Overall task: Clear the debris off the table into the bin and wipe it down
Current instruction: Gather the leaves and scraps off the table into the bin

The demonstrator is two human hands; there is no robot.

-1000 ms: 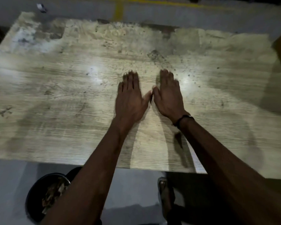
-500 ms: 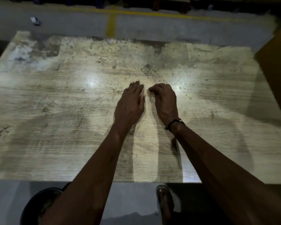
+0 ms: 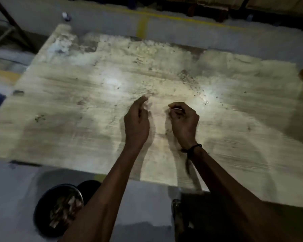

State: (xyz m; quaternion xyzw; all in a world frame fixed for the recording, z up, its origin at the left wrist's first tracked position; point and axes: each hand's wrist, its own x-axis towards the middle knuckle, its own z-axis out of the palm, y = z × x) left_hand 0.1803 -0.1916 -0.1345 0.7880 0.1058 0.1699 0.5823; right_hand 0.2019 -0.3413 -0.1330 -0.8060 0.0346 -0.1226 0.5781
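Head view: left hand (image 3: 136,122) hovers mid-frame over the table (image 3: 59,119), fingers loosely spread; right hand (image 3: 184,122) beside it is curled, pinching a thin sliver (image 3: 175,108). Debris (image 3: 187,78) lies above them; bin (image 3: 58,209) lower left.

Pale wood-grain table (image 3: 77,130), dusty yet faintly glossy; bin (image 3: 42,212) dark, matt.

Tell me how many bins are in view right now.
1: a round black bin on the floor below the table's near edge, beside the left forearm, scraps inside. The table may hide others.
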